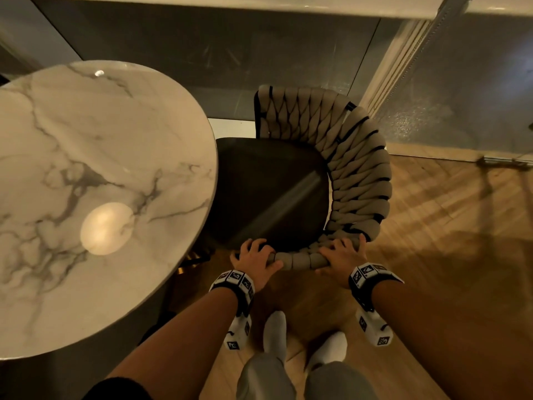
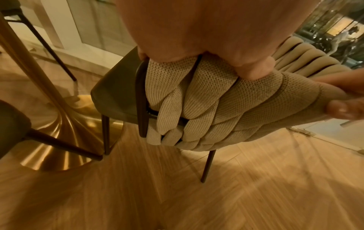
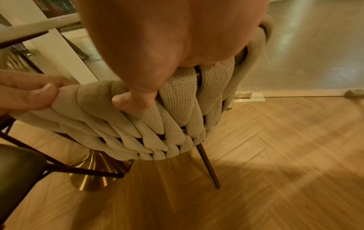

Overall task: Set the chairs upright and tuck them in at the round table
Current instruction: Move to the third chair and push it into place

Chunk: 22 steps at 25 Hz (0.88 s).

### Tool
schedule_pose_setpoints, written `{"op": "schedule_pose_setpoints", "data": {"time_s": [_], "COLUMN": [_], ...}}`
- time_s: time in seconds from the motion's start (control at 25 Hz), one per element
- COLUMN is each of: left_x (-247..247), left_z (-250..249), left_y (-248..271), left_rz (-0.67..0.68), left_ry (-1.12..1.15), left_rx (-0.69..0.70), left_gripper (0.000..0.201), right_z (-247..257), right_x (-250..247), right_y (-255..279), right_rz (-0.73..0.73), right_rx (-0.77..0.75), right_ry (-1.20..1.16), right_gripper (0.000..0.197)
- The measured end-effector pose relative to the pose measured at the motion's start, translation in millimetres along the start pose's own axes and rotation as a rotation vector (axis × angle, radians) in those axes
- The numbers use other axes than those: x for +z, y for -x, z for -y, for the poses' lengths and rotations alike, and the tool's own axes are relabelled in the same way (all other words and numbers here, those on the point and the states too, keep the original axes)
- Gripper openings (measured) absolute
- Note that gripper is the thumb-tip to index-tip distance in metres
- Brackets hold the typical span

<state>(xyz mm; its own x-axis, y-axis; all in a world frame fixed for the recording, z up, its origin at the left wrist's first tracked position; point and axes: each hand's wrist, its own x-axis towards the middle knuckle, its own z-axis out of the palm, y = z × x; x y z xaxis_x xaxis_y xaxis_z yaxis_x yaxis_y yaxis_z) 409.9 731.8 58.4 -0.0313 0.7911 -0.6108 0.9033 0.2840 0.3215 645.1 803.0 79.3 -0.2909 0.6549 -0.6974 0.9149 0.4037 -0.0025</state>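
A chair stands upright on its legs beside the round marble table (image 1: 115, 125). It has a dark seat (image 1: 271, 192) and a curved beige woven back (image 1: 360, 168). The front of the seat reaches the table's edge. My left hand (image 1: 255, 256) grips the near end of the woven back, fingers curled over its top. My right hand (image 1: 344, 255) grips the same rail a little to the right. In the left wrist view the left hand (image 2: 197, 38) sits on the knitted bands (image 2: 216, 109). The right wrist view shows my right hand (image 3: 157, 54) on those bands (image 3: 167, 124).
A second dark chair (image 3: 17, 163) stands close on the left, its legs near the table's gold pedestal base (image 2: 65, 140). A glass wall with a metal floor track (image 1: 461, 96) runs behind the chair. Herringbone wood floor (image 1: 447, 226) lies to the right. My socked feet (image 1: 274, 333) are just behind the chair.
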Motion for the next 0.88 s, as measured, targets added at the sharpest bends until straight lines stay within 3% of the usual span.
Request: {"op": "schedule_pose_setpoints", "data": {"time_s": [0.08,0.16,0.24,0.72,0.8,0.88], "left_x": [-6,-14,-15,-6,-4,-2], "left_z": [6,18,28,36,34,34], "left_y": [-1,-2,-1,26,30,33], "left_rz": [0.045,0.088,0.094,0.099,0.074,-0.023], "left_ry": [-0.003,0.086,0.143,0.167,0.229,0.440], "left_rx": [-0.023,-0.136,-0.181,-0.193,-0.202,-0.256], "left_gripper": [0.066,0.092,0.102,0.093,0.087,0.071], "right_z": [4,7,8,19,15,9], "right_x": [0,-1,-2,23,20,12], "right_y": [5,6,5,23,32,46], "right_rz": [-0.009,0.001,0.031,0.064,-0.080,-0.317], "right_rx": [0.036,0.068,0.073,0.067,0.115,0.281], "right_ry": [0.016,0.010,0.007,-0.116,-0.291,-0.607], "right_gripper": [0.061,0.061,0.059,0.064,0.062,0.057]}}
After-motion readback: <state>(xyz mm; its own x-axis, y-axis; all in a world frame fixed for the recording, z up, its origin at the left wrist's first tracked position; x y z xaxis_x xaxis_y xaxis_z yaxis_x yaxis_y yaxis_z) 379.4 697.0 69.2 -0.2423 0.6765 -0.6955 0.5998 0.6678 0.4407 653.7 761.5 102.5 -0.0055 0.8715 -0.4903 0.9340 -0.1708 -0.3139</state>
